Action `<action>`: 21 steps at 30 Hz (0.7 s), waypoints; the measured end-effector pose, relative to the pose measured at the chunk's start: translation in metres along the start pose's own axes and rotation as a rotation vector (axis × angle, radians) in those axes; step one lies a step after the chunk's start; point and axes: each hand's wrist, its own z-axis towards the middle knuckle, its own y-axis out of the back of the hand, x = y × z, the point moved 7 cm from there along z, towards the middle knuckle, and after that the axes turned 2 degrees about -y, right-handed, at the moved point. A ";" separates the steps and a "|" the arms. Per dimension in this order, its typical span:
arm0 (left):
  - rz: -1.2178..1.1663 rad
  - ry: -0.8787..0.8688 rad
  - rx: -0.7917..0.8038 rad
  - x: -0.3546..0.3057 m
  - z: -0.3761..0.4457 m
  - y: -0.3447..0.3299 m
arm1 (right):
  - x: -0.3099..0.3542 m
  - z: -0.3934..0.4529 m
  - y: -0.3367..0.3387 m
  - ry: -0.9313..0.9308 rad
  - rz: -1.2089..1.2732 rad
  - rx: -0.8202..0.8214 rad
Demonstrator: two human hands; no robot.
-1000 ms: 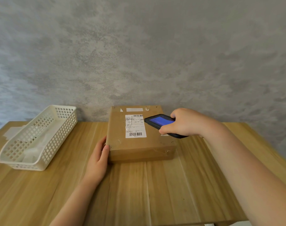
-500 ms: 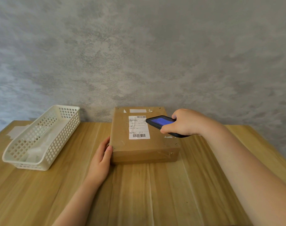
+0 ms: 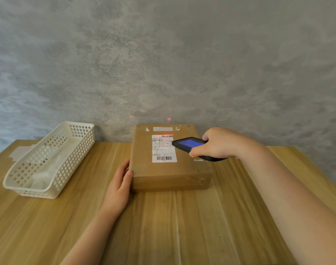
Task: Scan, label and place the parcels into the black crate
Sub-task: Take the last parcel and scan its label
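A flat brown cardboard parcel (image 3: 164,165) lies on the wooden table (image 3: 182,226), its far end close to the grey mottled wall (image 3: 163,54). Clear tape runs over its near corner and strips of pale tape sit along its far edge. A white shipping label (image 3: 163,149) is stuck on the top face, with one barcode at its far end and another at its near end. Red scanner light falls across the label's far barcode, and two small red corner marks show on the wall just above the parcel.

The right hand (image 3: 218,144) grasps a black handheld scanner (image 3: 192,147) with a lit blue screen, fingers curled round its body, holding it just over the parcel's right side with its front end pointing at the label. The left hand (image 3: 119,186) lies against the parcel's near left corner with its fingers fairly straight along the side and the thumb touching the corner edge.

Well to the left on the table stands a white perforated plastic basket (image 3: 48,159), set at an angle, with something pale and crumpled inside. A pale sheet lies on the table beyond the basket's far left side.
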 end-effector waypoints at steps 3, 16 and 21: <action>-0.007 -0.001 -0.006 0.002 0.000 0.000 | -0.001 -0.001 0.000 -0.001 -0.003 0.000; -0.010 -0.008 -0.003 0.002 0.000 0.000 | -0.001 -0.017 0.015 -0.010 -0.018 0.036; -0.004 -0.003 0.002 0.005 0.000 0.000 | -0.001 -0.022 0.019 0.001 -0.062 0.050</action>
